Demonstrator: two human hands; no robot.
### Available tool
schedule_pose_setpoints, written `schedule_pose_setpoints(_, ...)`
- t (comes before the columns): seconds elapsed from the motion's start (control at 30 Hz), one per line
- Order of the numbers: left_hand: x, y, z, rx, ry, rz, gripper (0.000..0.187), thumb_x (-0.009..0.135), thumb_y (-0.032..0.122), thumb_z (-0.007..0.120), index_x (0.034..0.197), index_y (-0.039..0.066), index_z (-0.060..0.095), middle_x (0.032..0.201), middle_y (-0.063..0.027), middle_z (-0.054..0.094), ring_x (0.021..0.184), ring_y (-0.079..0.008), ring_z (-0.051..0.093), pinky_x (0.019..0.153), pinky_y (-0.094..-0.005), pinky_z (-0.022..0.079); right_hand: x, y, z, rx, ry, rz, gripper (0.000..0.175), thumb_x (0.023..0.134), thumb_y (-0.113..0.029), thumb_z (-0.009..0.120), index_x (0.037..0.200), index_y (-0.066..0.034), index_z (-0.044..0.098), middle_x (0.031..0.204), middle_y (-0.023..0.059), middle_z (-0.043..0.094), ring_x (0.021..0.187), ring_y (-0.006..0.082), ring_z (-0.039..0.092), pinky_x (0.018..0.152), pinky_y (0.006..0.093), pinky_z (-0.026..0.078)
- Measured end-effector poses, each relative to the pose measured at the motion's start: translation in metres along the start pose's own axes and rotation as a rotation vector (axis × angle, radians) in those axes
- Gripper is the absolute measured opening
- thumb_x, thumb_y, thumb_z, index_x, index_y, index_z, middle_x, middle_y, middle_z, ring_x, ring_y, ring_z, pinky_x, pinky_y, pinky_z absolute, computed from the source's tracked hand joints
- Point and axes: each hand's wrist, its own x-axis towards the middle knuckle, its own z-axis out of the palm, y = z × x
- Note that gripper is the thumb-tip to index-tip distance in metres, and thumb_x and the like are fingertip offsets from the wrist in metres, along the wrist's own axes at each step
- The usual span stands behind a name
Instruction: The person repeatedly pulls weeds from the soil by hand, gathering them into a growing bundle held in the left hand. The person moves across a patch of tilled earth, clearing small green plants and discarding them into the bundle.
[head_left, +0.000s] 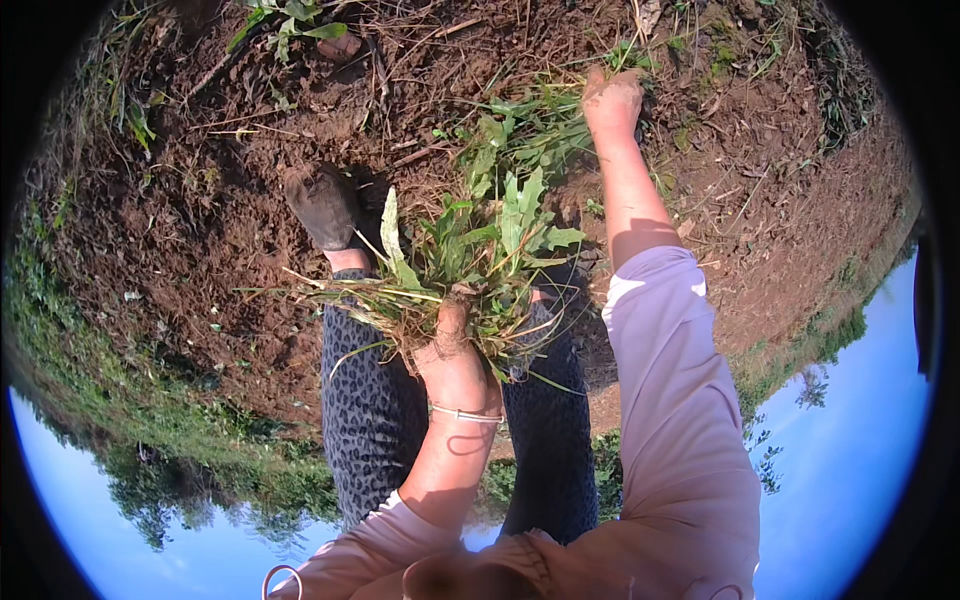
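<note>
My left hand (453, 367), with a pale bangle at the wrist, is closed around a thick bunch of pulled weeds (484, 244). Broad toothed leaves stick out of the bunch beyond the hand, and fine roots and dry stalks hang about the thumb. Farther out, my right hand (613, 103) is down at the soil, its soiled fingers curled around a tuft of green grass (628, 55). What lies inside that fist is mostly hidden. Beside it, more cut or pulled greenery (536, 135) spreads over the ground towards the bunch.
Clumpy red-brown soil (247, 202) with dry stalks surrounds me. My sock-covered foot (324, 206) stands left of the bunch; the other is hidden by leaves. A leafy plant (296, 26) grows at the far left, and uprooted grass (844, 90) lies at the far right.
</note>
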Motion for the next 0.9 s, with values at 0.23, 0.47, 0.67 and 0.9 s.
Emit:
schedule_pose_setpoints(0.23,0.002,-0.001,-0.003,-0.025,-0.016,-0.006,0.044,0.092,0.015,0.065,0.132,0.0,0.054,0.121,-0.0109,0.064,0.104,-0.0267,0.064,0.088,-0.0415,0.055,0.022,0.02,0.017,0.294,-0.082,0.144,0.056,0.096,-0.047,0.047,0.097,0.0057,0.067,0.099,0.0322,0.067,0.1,0.0475,0.063,0.091,0.05,0.049)
schedule_pose_setpoints(0.47,0.009,-0.004,-0.012,-0.01,0.024,-0.077,0.054,0.091,0.008,0.064,0.142,0.006,0.044,0.13,-0.0084,0.058,0.112,-0.0241,0.059,0.096,-0.0411,0.051,-0.107,0.036,-0.002,0.39,-0.643,-0.512,0.033,0.096,-0.029,0.06,0.095,0.0043,0.063,0.092,0.0237,0.067,0.082,0.03,0.065,0.076,0.0374,0.052)
schedule_pose_setpoints(0.67,0.013,-0.006,-0.013,0.046,0.042,-0.001,0.052,0.091,0.01,0.064,0.139,0.002,0.046,0.128,-0.011,0.059,0.111,-0.0264,0.06,0.095,-0.0419,0.052,-0.257,-0.008,0.045,1.578,-1.219,0.082,0.04,0.104,-0.021,0.049,0.14,-0.0047,0.05,0.125,0.0105,0.06,0.113,0.0226,0.059,0.101,0.0361,0.047)
schedule_pose_setpoints(0.9,0.012,-0.008,-0.015,0.043,0.039,-0.04,0.059,0.09,0.008,0.066,0.144,0.006,0.042,0.134,-0.0094,0.056,0.116,-0.0246,0.057,0.1,-0.0401,0.049,-0.177,-0.053,0.083,0.085,-0.131,-0.338,0.074,0.089,-0.037,0.063,0.139,0.0135,0.042,0.145,0.0361,0.036,0.138,0.0465,0.033,0.117,0.0547,0.026)
